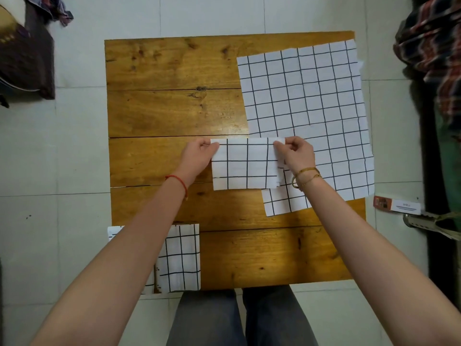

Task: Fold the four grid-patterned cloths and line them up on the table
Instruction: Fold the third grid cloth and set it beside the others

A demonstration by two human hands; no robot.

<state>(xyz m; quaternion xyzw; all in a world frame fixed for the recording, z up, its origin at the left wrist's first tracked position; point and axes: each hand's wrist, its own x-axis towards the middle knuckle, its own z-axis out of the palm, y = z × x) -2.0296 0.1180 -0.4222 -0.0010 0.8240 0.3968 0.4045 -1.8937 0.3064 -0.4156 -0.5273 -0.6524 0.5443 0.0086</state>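
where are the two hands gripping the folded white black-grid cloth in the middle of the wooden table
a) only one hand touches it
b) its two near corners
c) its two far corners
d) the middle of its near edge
c: the left hand and right hand each pinch a far corner of the folded white black-grid cloth.

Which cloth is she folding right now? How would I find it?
Look at the middle of the wooden table. The folded cloth lies there, pinched at its top corners by the left hand and right hand. It is the only cloth being held.
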